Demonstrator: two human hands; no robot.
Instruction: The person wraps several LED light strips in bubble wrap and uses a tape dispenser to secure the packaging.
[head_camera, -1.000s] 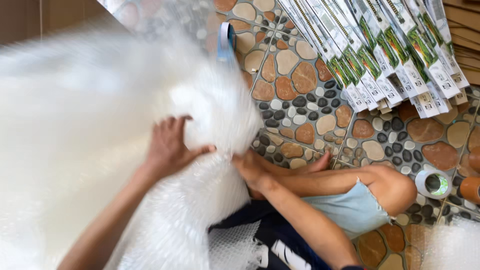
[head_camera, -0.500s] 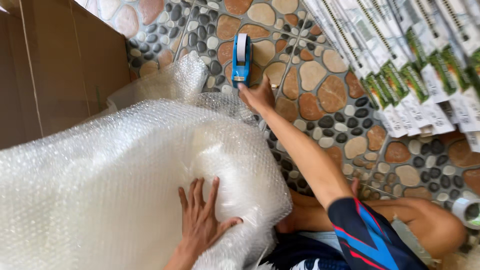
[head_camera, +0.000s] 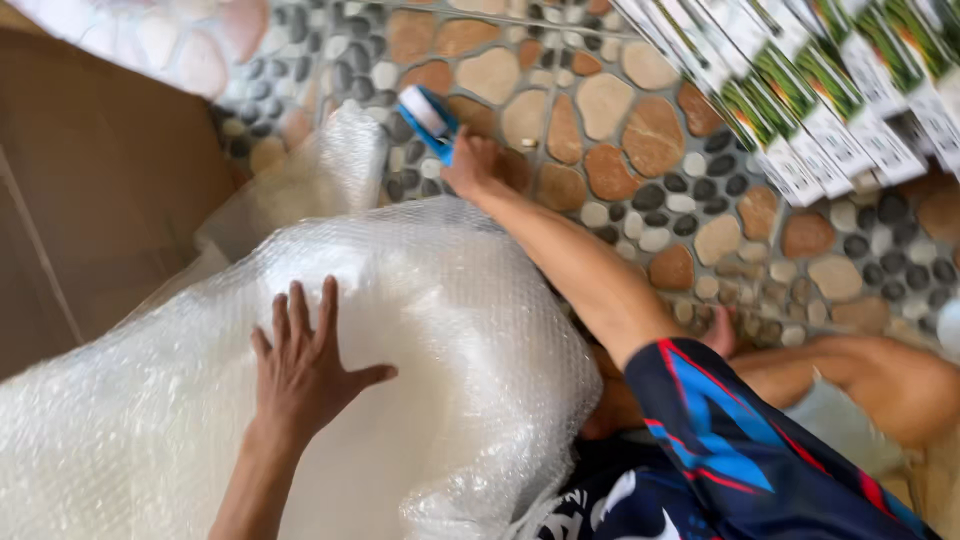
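Since half a second ago the right hand (head_camera: 472, 160) has closed on the blue tape dispenser (head_camera: 430, 120), now tilted instead of upright.

Left hand (head_camera: 305, 365) lies open, fingers spread, pressing flat on the bubble-wrapped bundle (head_camera: 200, 400), probably to keep the loose wrap from springing back. At one o'clock from it the right arm stretches over the bundle to grip the dispenser on the pebble-patterned floor (head_camera: 620, 130). Rows of packaged goods (head_camera: 830, 90) lie at two o'clock; a brown cardboard panel (head_camera: 90, 180) stands at ten o'clock.
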